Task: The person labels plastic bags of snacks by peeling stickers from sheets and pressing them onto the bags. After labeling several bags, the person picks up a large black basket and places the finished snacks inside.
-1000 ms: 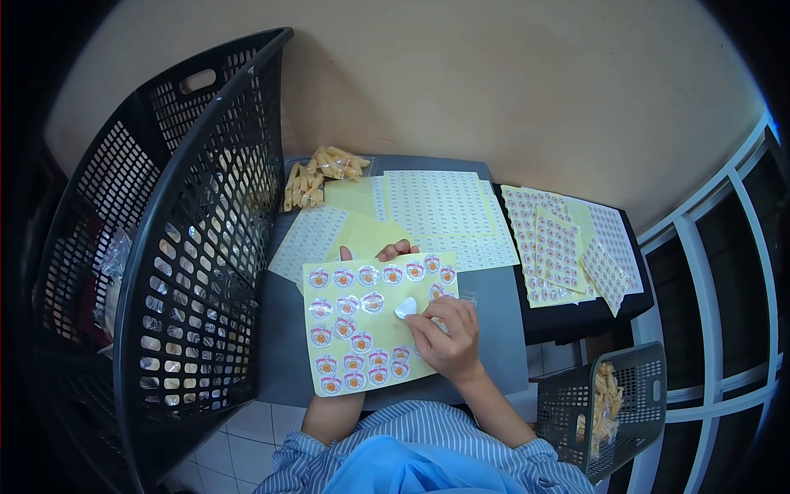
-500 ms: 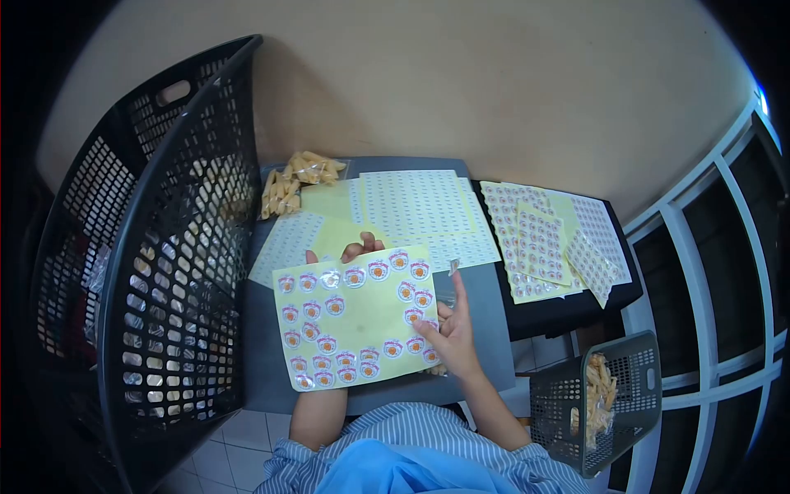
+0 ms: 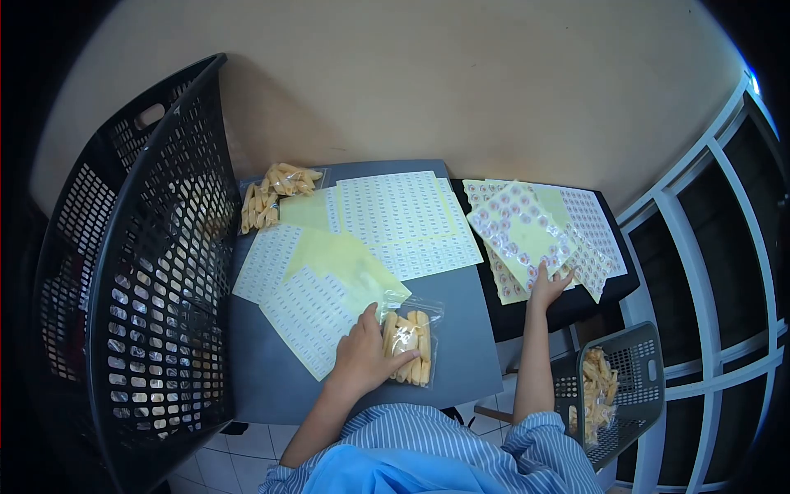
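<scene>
While the left hand [image 3: 362,354] lies over a clear bag of pale rolled snacks [image 3: 407,350] on the grey bench [image 3: 467,329], its thumb across the front and its fingers by the bag's left edge, the right hand [image 3: 551,288] touches the near end of a sticker sheet [image 3: 527,235] with a bare middle, lying atop others on the black-covered bench [image 3: 622,288]. Neither hand looks clenched; whether either grips or merely rests cannot be told. The bag lies flat close to the person, probably so one hand can steady it. The sheets overlap, printed side up, likely to fit the small space within reach. The round stickers carry pinkish and orange print, and the label sheets [image 3: 395,210] bear rows of tiny bluish marks; no brand or wording is legible.
</scene>
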The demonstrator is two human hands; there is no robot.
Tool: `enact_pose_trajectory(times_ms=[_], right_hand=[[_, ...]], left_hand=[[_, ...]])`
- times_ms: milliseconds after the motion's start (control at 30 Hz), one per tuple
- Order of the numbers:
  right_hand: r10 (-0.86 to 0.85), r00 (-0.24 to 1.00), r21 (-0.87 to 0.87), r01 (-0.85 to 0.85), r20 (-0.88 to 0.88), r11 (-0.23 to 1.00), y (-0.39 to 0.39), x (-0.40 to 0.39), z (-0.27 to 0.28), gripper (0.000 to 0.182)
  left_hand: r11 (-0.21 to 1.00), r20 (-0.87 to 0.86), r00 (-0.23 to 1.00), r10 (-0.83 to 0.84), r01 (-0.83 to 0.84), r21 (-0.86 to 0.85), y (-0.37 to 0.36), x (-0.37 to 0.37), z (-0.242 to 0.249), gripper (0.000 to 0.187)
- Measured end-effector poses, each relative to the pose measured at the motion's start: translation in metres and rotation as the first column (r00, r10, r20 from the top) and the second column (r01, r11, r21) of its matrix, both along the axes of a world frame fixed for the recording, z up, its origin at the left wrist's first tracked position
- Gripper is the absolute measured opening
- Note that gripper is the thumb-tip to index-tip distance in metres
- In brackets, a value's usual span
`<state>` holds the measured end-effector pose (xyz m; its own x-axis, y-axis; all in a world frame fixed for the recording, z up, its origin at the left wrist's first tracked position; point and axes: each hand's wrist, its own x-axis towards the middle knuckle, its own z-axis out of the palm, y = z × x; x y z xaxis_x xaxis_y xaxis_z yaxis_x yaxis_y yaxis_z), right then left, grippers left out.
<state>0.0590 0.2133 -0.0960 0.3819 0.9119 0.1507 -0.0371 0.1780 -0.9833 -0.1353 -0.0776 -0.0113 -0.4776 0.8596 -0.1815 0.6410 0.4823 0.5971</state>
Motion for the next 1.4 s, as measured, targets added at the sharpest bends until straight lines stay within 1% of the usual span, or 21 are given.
enact_pose_trajectory(times_ms=[67, 133, 167, 200, 233, 267, 300, 333, 367, 400, 433, 467, 500, 533, 567, 633, 667, 733, 1133, 1233, 1400], right_hand=[[-0.047, 0.961, -0.068, 0.068, 0.273, 0.995, 0.007, 0.005, -0.026, 0.085], [-0.071, 0.945, -0.067, 0.098, 0.320, 0.993, 0.010, 0.008, -0.040, 0.088], [-0.168, 0.847, 0.018, 0.184, 0.504, 0.983, 0.008, 0.009, -0.043, 0.086], [-0.263, 0.705, 0.118, 0.249, 0.659, 0.961, 0.007, 0.011, -0.046, 0.083], [-0.259, 0.705, 0.112, 0.248, 0.660, 0.962, 0.003, 0.010, -0.041, 0.083], [-0.429, 0.532, 0.331, 0.273, 0.730, 0.903, -0.003, 0.008, -0.028, 0.068], [-0.592, 0.339, 0.539, 0.246, 0.731, 0.806, -0.008, 0.004, -0.013, 0.053], [-0.591, 0.340, 0.538, 0.245, 0.731, 0.807, -0.009, 0.001, -0.002, 0.053], [-0.172, 0.706, 0.317, -0.078, 0.687, 0.945, -0.012, -0.002, 0.010, 0.036], [0.332, 0.814, 0.175, -0.458, 0.476, 0.871, -0.017, -0.004, 0.022, 0.020], [0.601, 0.670, 0.062, -0.688, 0.437, 0.723, -0.038, -0.015, 0.053, 0.012], [0.811, 0.460, -0.033, -0.863, 0.361, 0.505, -0.063, -0.029, 0.083, 0.006], [0.901, 0.236, -0.106, -0.951, 0.365, 0.292, -0.076, -0.038, 0.093, 0.007], [0.937, -0.005, -0.177, -0.982, 0.350, 0.061, -0.088, -0.046, 0.101, 0.008], [0.939, -0.004, -0.183, -0.981, 0.345, 0.063, -0.103, -0.055, 0.110, 0.008], [0.736, -0.313, -0.322, -0.937, 0.600, -0.135, -0.126, -0.073, 0.124, 0.005], [0.736, -0.314, -0.324, -0.936, 0.600, -0.135, -0.132, -0.078, 0.123, 0.005], [0.555, -0.390, -0.426, -0.902, 0.735, -0.070, -0.138, -0.087, 0.121, 0.007], [0.341, -0.330, -0.331, -0.942, 0.880, -0.057, -0.145, -0.099, 0.112, 0.007], [0.326, -0.362, -0.374, -0.927, 0.873, -0.030, -0.147, -0.100, 0.113, 0.006], [0.171, -0.324, -0.337, -0.940, 0.930, 0.050, -0.158, -0.096, 0.112, 0.004]], left_hand=[[0.999, 0.178, 0.983, -0.038, 0.031, 0.042, 0.002, 0.001, -0.001, 0.085], [0.988, 0.239, 0.966, -0.100, 0.069, 0.135, 0.003, 0.000, -0.006, 0.080], [0.967, 0.295, 0.940, -0.170, 0.102, 0.232, 0.004, 0.000, -0.011, 0.076], [0.969, 0.297, 0.940, -0.167, 0.101, 0.227, 0.006, -0.004, -0.024, 0.076], [0.942, 0.395, 0.881, -0.259, 0.140, 0.307, 0.010, -0.011, -0.041, 0.073], [0.906, 0.478, 0.804, -0.353, 0.166, 0.390, 0.014, -0.014, -0.040, 0.069], [0.906, 0.753, 0.550, -0.361, 0.014, 0.424, 0.013, -0.012, -0.033, 0.060], [0.906, 0.754, 0.550, -0.359, 0.012, 0.423, 0.017, -0.016, -0.037, 0.060], [0.905, 0.773, 0.524, -0.358, -0.007, 0.424, 0.020, -0.020, -0.045, 0.057], [0.906, 0.792, 0.496, -0.356, -0.025, 0.423, 0.020, -0.024, -0.049, 0.054], [0.918, 0.842, 0.415, -0.344, -0.040, 0.395, 0.020, -0.027, -0.047, 0.054], [0.920, 0.845, 0.411, -0.342, -0.035, 0.389, 0.020, -0.028, -0.048, 0.054], [0.929, 0.866, 0.380, -0.325, -0.043, 0.367, 0.020, -0.029, -0.050, 0.052], [0.937, 0.886, 0.348, -0.307, -0.051, 0.345, 0.020, -0.029, -0.051, 0.051], [0.933, 0.880, 0.351, -0.322, -0.043, 0.358, 0.020, -0.028, -0.049, 0.047], [0.938, 0.893, 0.324, -0.312, -0.043, 0.343, 0.018, -0.028, -0.048, 0.046], [0.942, 0.902, 0.304, -0.306, -0.042, 0.334, 0.017, -0.028, -0.048, 0.045], [0.939, 0.901, 0.303, -0.310, -0.048, 0.340, 0.017, -0.028, -0.051, 0.045], [0.947, 0.877, 0.375, -0.300, 0.007, 0.321, 0.016, -0.030, -0.049, 0.043], [0.932, 0.870, 0.357, -0.340, 0.008, 0.361, 0.017, -0.031, -0.059, 0.042], [0.943, 0.879, 0.363, -0.309, -0.003, 0.333, 0.015, -0.029, -0.044, 0.054]])
